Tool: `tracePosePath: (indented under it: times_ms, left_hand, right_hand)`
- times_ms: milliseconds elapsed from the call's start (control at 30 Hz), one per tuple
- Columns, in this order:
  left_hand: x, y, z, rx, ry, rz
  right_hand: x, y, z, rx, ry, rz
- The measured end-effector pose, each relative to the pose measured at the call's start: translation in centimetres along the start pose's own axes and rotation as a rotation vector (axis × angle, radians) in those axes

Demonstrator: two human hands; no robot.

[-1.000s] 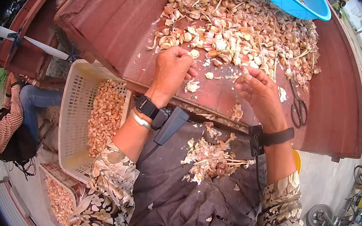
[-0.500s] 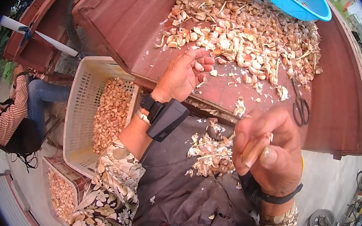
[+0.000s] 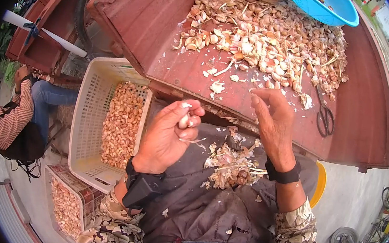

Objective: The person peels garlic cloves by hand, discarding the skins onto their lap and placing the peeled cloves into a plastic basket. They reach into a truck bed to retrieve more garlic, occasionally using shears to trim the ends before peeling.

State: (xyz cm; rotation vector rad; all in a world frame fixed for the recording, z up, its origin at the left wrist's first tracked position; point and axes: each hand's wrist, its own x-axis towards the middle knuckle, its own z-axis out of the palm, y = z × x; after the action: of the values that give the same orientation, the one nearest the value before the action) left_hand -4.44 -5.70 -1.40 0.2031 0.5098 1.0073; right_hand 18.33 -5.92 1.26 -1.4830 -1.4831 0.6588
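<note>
Pinching the clove (image 3: 184, 120) by fingertips only, left hand (image 3: 166, 137) could drop it into lap peels (image 3: 230, 166); right hand (image 3: 273, 121) spread, empty.

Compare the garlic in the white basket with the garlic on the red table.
The basket garlic in the white basket looks evenly tan, no loose skins showing; the table garlic on the red table is mixed with pale papery skins and stalks. The basket garlic is walled in; the table garlic spreads loose. Both are heaps of cloves.
</note>
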Motion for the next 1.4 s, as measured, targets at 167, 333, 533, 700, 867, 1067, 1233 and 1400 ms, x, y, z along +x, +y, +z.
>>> tracePosePath:
  times_ms: [167, 333, 533, 700, 867, 1067, 1233, 1400]
  left_hand:
    - [-5.2, 9.0, -9.6, 1.346, 0.69, 0.812]
    - [-7.3, 8.5, -9.2, 1.104, 0.702, 0.631]
    - [-3.4, 2.7, -1.1, 1.124, 0.242, 0.503]
    - [5.7, 0.0, 3.8, 1.587, -0.059, 0.739]
    - [16.8, -2.4, 3.7, 2.057, 0.009, 1.011]
    - [19.9, -2.7, 3.6, 2.263, 0.045, 0.855]
    - [18.7, -2.9, 4.2, 2.257, -0.06, 1.091]
    - [12.4, -3.3, 7.3, 1.516, -0.043, 0.703]
  right_hand:
    - [6.6, 4.6, 2.0, -0.5, -0.012, -0.11]
    - [8.8, 6.7, 3.5, -0.713, -0.053, -0.132]
    - [1.8, -3.8, -2.5, 0.165, -0.295, 0.012]
    - [-4.6, -12.6, -7.9, 0.584, -0.455, -0.323]
    - [-5.7, -13.9, -8.7, 0.845, -0.247, -0.394]
    - [-5.2, -10.6, -9.7, 1.154, -0.262, -0.335]
    - [-5.7, -9.4, -10.4, 1.303, -0.392, -0.266]
    - [-6.5, -7.5, -10.2, 1.33, -0.394, -0.133]
